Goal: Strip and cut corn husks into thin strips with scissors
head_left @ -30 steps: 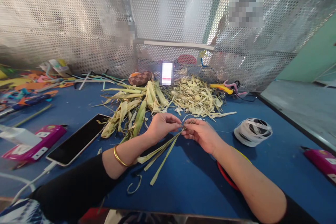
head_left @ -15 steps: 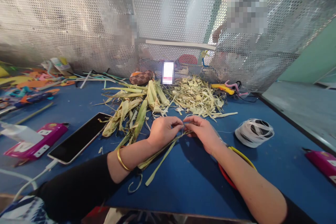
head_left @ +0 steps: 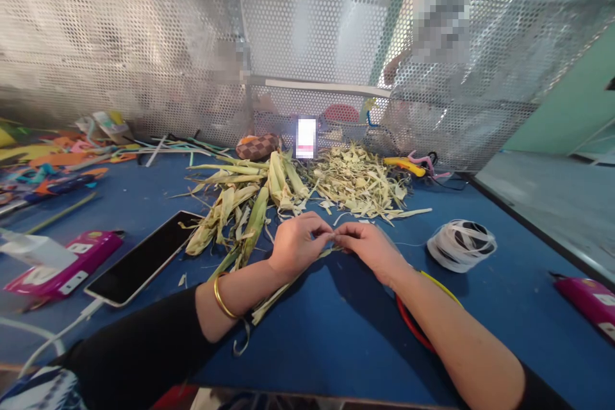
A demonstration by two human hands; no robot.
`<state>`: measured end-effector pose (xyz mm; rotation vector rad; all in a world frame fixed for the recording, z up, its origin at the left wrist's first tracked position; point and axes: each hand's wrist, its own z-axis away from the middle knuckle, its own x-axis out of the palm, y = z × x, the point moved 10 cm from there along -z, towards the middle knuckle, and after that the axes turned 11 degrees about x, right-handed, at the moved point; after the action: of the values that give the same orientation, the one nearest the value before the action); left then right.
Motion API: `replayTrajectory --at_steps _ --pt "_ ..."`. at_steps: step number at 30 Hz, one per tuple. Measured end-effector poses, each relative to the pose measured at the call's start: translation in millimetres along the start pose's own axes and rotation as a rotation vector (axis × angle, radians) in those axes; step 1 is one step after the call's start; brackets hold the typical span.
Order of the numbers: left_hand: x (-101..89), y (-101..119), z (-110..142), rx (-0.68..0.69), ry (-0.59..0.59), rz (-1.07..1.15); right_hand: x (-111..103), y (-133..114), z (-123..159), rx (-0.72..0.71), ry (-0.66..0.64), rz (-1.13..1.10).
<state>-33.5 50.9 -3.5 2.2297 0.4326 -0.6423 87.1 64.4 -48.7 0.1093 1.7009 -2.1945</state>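
Note:
Over the middle of the table, my left hand [head_left: 296, 245] and my right hand [head_left: 372, 248] meet fingertip to fingertip, both closed in a pinch. Thin strips of dried corn husk [head_left: 271, 304] run from the fingertips back under my left wrist toward me. A fine pale thread [head_left: 408, 244] stretches between my right hand and a spool of white thread [head_left: 461, 245] on the right. Exactly what each fingertip grips is too small to see clearly. Scissors with red and yellow handles [head_left: 416, 327] lie partly hidden beneath my right forearm.
Behind my hands lie a pile of corn husks [head_left: 223, 214] and a heap of shredded husk [head_left: 360, 179]. A phone [head_left: 141, 259] and a magenta pack [head_left: 89, 256] lie left. A lit screen [head_left: 306, 136] stands before a perforated metal partition [head_left: 321, 32]. Yellow-handled tool [head_left: 406, 165] sits back right.
The loose husk strip that hung toward me between my arms has drawn up beneath my hands. My fingertips have come closer together. The view has shifted slightly.

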Motion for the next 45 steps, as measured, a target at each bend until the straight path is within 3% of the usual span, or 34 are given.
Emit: replayTrajectory --at_steps 8,11,14,16,18,21,23,25,30,33,40,45 --pt "1.0 -20 2 -0.158 0.007 0.065 -8 1 -6 -0.090 0.057 -0.051" --pt "1.5 -27 3 -0.199 -0.002 0.080 -16 -10 -1 -0.206 0.138 0.033" --pt "-2.1 -43 5 -0.323 -0.022 0.008 -30 -24 10 -0.337 0.280 0.182" --pt "-6.0 -52 8 -0.403 -0.046 -0.070 -33 -32 16 -0.407 0.305 0.252" --pt "-8.6 -58 8 -0.446 -0.066 -0.117 -24 -34 17 -0.430 0.205 0.250" --pt "-6.6 -60 7 -0.444 -0.084 -0.107 0 -31 16 -0.361 -0.065 0.083" --pt "-2.6 -61 7 -0.443 -0.066 -0.017 15 -28 16 -0.300 -0.203 -0.037" --pt "3.1 -64 11 -0.493 -0.013 0.175 22 -27 16 -0.277 -0.245 -0.073" --pt "34.2 -59 20 -0.671 0.081 0.913 17 -27 11 -0.323 -0.144 0.011" --pt "44.4 -49 20 -0.664 0.065 1.111 17 -27 10 -0.351 -0.131 0.032" --pt "42.7 -55 18 -0.576 -0.004 0.729 27 -17 9 -0.332 -0.149 0.275" --pt "40.9 -56 19 -0.563 -0.016 0.651 25 -13 6 -0.303 -0.124 0.202"
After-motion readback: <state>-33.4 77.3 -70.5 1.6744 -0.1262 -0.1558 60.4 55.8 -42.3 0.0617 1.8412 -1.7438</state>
